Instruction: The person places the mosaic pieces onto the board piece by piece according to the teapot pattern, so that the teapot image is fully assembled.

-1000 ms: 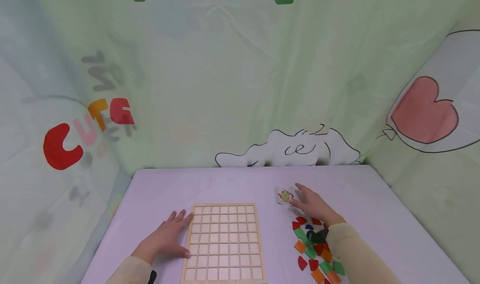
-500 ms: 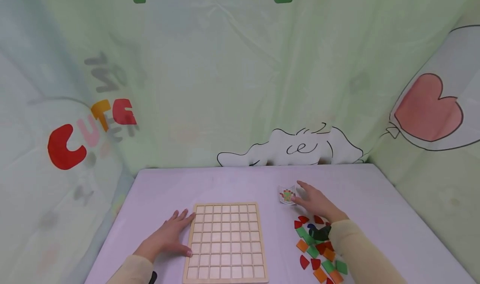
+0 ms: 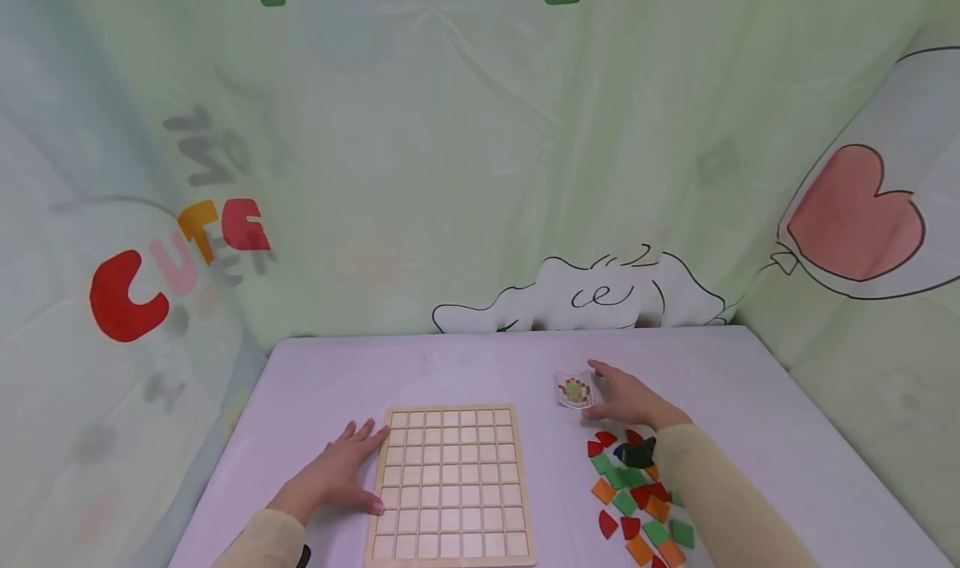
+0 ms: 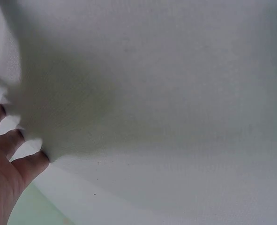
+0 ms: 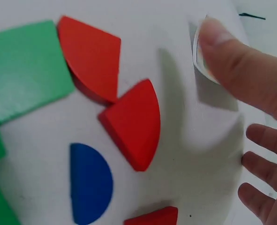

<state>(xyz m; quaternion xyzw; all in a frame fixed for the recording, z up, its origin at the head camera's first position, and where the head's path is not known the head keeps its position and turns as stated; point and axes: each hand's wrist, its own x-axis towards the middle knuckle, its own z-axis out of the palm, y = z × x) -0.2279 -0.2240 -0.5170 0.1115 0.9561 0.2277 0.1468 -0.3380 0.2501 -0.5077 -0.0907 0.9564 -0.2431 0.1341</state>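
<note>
My left hand (image 3: 339, 475) lies beside the wooden grid board (image 3: 450, 485), fingers spread and relaxed, index fingertip and thumb tip at the board's left edge. In the left wrist view several fingertips (image 4: 31, 165) rest on the tabletop. My right hand (image 3: 630, 397) is at the right side of a small, curled picture card (image 3: 574, 390). Its thumb is near the card's lower right corner and its index finger near the upper right, with a wide gap between them. In the right wrist view the thumb (image 5: 243, 61) covers much of the card, and the other fingers are loosely bent.
Below the right forearm lies a scatter of blocks: green squares (image 3: 625, 503), orange squares (image 3: 602, 491) and red quarter-round pieces (image 3: 607, 524). A blue half-round block (image 5: 91, 183) shows in the right wrist view. Printed curtains (image 3: 450, 176) enclose the pale table (image 3: 337, 368).
My right thumb has moved off the card's surface to below its lower right corner, and the right wrist has shifted slightly. The left hand stays in place on the board's edge.
</note>
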